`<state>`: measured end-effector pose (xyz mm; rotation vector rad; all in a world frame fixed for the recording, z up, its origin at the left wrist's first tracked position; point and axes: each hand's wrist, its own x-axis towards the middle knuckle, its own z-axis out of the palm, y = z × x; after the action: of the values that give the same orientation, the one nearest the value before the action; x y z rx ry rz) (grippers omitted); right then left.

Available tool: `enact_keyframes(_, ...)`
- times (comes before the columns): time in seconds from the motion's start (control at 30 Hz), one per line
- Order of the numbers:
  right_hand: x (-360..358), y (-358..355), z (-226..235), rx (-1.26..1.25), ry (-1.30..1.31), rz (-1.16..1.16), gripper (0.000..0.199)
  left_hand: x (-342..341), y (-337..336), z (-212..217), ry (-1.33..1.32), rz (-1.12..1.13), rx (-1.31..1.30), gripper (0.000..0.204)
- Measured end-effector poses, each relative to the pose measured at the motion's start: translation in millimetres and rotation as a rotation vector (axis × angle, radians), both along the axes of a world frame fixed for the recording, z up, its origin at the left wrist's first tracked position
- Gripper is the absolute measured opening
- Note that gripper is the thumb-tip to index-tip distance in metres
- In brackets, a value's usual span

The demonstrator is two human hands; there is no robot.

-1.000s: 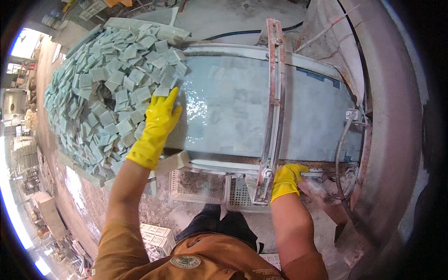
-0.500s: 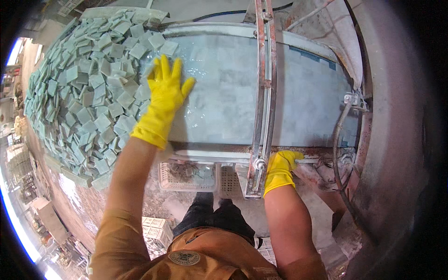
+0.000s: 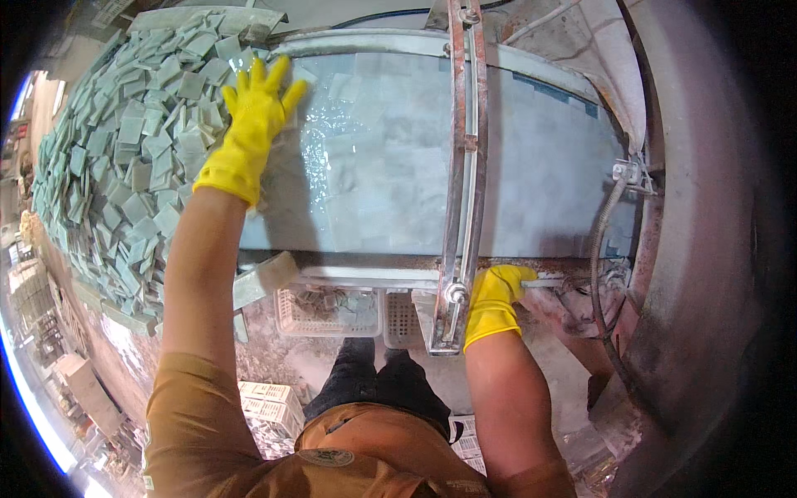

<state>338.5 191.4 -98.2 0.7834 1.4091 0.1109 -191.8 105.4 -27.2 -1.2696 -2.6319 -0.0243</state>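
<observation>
Both hands wear yellow rubber gloves. My left hand (image 3: 253, 124), fingers spread and palm down, lies at the right edge of a big heap of pale green square tiles (image 3: 137, 158). To its right, flat tiles (image 3: 382, 149) cover the wet bed of a machine, edge to edge. My right hand (image 3: 496, 303) is at the near side of the bed, just right of a metal crossbar (image 3: 466, 149). It appears closed round the near side rail (image 3: 552, 283); part of its fingers is hidden.
Below the near edge stand a white plastic basket (image 3: 328, 312) with tile pieces and a darker basket (image 3: 403, 319). A pale block (image 3: 266, 278) sits at the near edge. A hose (image 3: 599, 249) hangs on the right, beside a large curved wall (image 3: 706, 249). White crates (image 3: 270, 402) stand on the floor.
My left hand has moved left and farther away, and the near part of the heap has shifted left. More wet bed and the pale block at the near edge now show. My right hand stays put.
</observation>
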Motion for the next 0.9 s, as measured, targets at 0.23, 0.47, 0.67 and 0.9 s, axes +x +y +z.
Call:
enact_keyframes(0.23, -8.7, -3.7, 12.3, -0.043, -0.004, 0.06, 0.059, 101.0, -60.8, 12.9, -0.185, -0.213, 0.197, 0.068)
enact_keyframes(0.47, -13.7, 0.2, 19.1, -0.011, -0.009, 0.031, 0.061, 96.3, -39.7, 17.4, -0.249, -0.361, 0.142, 0.07)
enact_keyframes(0.67, -31.6, -4.3, 49.5, -0.074, 0.086, -0.005, 0.06, 74.5, -0.7, -2.9, -0.082, -0.177, 0.205, 0.075)
enact_keyframes(0.9, -3.3, -11.3, 23.1, -0.168, 0.048, 0.2, 0.053, 105.9, -76.3, 17.4, -0.206, -0.385, 0.02, 0.08)
